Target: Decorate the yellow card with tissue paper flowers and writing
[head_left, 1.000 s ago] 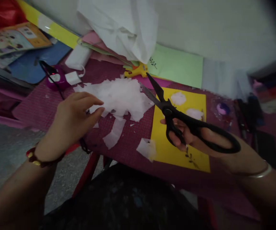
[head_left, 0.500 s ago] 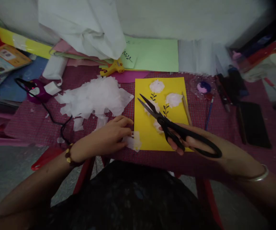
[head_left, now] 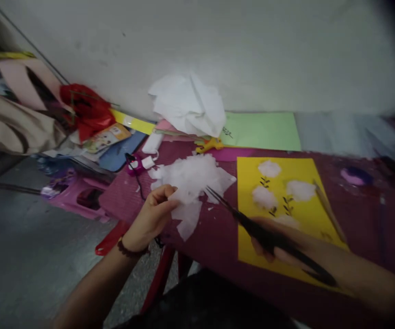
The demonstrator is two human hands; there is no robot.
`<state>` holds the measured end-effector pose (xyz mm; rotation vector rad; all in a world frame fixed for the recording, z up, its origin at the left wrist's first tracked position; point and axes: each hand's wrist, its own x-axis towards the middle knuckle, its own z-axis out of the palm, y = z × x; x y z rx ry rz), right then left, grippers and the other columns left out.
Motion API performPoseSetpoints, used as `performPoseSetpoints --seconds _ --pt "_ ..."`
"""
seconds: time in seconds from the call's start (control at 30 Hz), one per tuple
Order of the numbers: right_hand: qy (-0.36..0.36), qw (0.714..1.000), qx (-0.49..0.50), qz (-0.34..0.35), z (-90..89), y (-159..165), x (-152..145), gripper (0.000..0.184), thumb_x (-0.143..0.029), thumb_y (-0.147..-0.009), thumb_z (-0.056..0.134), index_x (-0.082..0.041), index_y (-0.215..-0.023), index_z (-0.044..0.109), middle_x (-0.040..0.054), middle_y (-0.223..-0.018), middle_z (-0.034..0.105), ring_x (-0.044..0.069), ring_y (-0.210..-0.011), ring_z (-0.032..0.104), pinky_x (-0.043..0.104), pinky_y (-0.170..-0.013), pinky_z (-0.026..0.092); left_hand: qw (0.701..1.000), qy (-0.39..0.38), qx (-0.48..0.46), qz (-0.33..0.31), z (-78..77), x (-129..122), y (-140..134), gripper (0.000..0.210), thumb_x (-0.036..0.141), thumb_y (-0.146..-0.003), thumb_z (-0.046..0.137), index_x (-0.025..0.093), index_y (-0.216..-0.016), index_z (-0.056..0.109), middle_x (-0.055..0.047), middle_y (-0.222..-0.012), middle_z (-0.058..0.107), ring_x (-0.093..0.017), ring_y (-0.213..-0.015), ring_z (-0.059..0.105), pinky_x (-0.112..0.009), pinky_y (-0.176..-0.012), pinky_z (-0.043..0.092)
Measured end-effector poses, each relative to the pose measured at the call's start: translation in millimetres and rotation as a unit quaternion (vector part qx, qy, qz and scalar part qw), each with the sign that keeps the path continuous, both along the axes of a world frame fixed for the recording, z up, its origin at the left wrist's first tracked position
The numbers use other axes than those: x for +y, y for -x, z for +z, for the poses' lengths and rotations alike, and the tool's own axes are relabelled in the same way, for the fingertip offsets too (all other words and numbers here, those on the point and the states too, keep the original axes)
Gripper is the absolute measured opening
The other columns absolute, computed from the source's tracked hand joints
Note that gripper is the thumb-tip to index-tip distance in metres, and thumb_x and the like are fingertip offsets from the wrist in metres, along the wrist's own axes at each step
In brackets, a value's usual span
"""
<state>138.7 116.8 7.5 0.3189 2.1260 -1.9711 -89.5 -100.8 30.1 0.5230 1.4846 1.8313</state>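
My left hand [head_left: 152,217] is at the near edge of a heap of thin white paper pieces [head_left: 197,171]. Thumb and fingers pinch a white paper piece [head_left: 187,221] that hangs toward the table's front edge. Black scissors [head_left: 252,228] are in my right hand [head_left: 282,244], blades nearly together and pointing left at the heap. Beneath that hand lies a yellow sheet [head_left: 247,249] bearing several white paper flowers [head_left: 269,169] and dark painted leaf sprigs. The lowest flower is partly hidden by the hand.
A yellow glue gun [head_left: 209,145] sits behind the heap, near crumpled white sheets [head_left: 188,107] and a green sheet [head_left: 265,132]. A purple plug socket [head_left: 134,165] with a cord stands left. A pencil-like stick [head_left: 330,212] lies on the yellow sheet's right side.
The view has swung left and up. My left hand has left the yellow sheet's corner for the paper heap and grips a piece there. The scissors' blades have come closer together.
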Motion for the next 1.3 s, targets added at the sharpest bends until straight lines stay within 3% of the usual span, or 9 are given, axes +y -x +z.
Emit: performPoseSetpoints --seconds 0.1,0.2,0.37,0.57,0.8,0.97,1.17,1.3 --pt "-0.033 0.994 -0.031 0.100 8.0 35 -15 0.064 -0.060 -0.085 0.053 -0.021 -0.135 0.046 0.0103 -0.100 0.059 0.024 -0.089 0.057 0.041 -0.084 0.048 0.998 -0.001 -0.014 0.058 -4.8 -15 16 0.031 0.025 -0.064 0.078 0.017 -0.062 0.048 0.005 -0.060 0.051 -0.008 -0.055 0.046 -0.019 -0.052 0.037" --pt "-0.015 0.988 -0.030 0.150 16.1 70 -32 0.065 -0.059 -0.084 0.055 -0.022 -0.136 0.041 0.0075 -0.101 0.055 0.023 -0.091 0.054 0.040 -0.085 0.046 0.996 0.012 -0.024 0.082 -9.9 -27 27 0.032 0.027 -0.064 0.079 0.017 -0.062 0.048 0.004 -0.060 0.053 -0.008 -0.054 0.048 -0.019 -0.052 0.038" --pt "0.015 0.987 -0.017 0.162 14.9 116 -51 0.063 -0.059 -0.083 0.058 -0.022 -0.132 0.045 0.0047 -0.097 0.053 0.018 -0.084 0.049 0.036 -0.079 0.043 0.993 0.016 -0.045 0.109 -19.1 -38 45 0.031 0.026 -0.065 0.079 0.017 -0.062 0.050 0.005 -0.060 0.053 -0.008 -0.055 0.050 -0.020 -0.053 0.038" --pt "0.039 0.989 -0.037 0.141 15.9 146 -60 0.060 -0.059 -0.085 0.055 -0.016 -0.126 0.051 -0.0007 -0.075 0.049 0.012 -0.065 0.043 0.026 -0.061 0.039 0.991 0.014 -0.057 0.122 -22.3 -39 62 0.031 0.024 -0.067 0.078 0.016 -0.060 0.049 0.007 -0.055 0.050 -0.006 -0.049 0.043 -0.018 -0.049 0.033" --pt "0.091 0.990 -0.041 0.095 3.1 161 -61 0.060 -0.063 -0.081 0.058 -0.014 -0.116 0.054 -0.0033 -0.071 0.049 0.007 -0.053 0.043 0.021 -0.049 0.036 0.992 0.015 -0.064 0.108 -30.4 -35 83 0.030 0.021 -0.067 0.076 0.017 -0.059 0.048 0.007 -0.054 0.050 -0.005 -0.048 0.044 -0.018 -0.048 0.034" --pt "0.104 0.990 -0.049 0.077 -3.4 161 -56 0.058 -0.063 -0.084 0.055 -0.012 -0.112 0.052 -0.0035 -0.068 0.049 0.005 -0.048 0.040 0.020 -0.044 0.028 0.995 0.046 -0.089 0.020 -33.0 -45 93 0.014 0.021 -0.068 0.074 0.014 -0.075 0.064 0.001 -0.067 0.063 -0.009 -0.058 0.056 -0.020 -0.056 0.043" --pt "0.117 0.988 -0.014 0.095 -4.4 153 -48 0.049 -0.064 -0.085 0.052 -0.016 -0.096 0.053 0.0012 -0.080 0.051 0.010 -0.065 0.046 0.027 -0.061 0.037 0.990 0.074 -0.114 0.044 -32.0 -50 91 0.025 0.021 -0.060 0.082 0.014 -0.079 0.069 0.000 -0.069 0.069 -0.009 -0.053 0.058 -0.020 -0.053 0.045" --pt "0.113 0.986 -0.001 0.119 -5.0 143 -41 0.044 -0.059 -0.094 0.040 -0.017 -0.105 0.048 0.0031 -0.086 0.052 0.012 -0.072 0.047 0.030 -0.070 0.038 0.993 0.024 -0.083 0.076 -26.9 -42 96 0.020 0.022 -0.063 0.081 0.015 -0.076 0.068 0.001 -0.070 0.069 -0.009 -0.060 0.061 -0.020 -0.060 0.048"
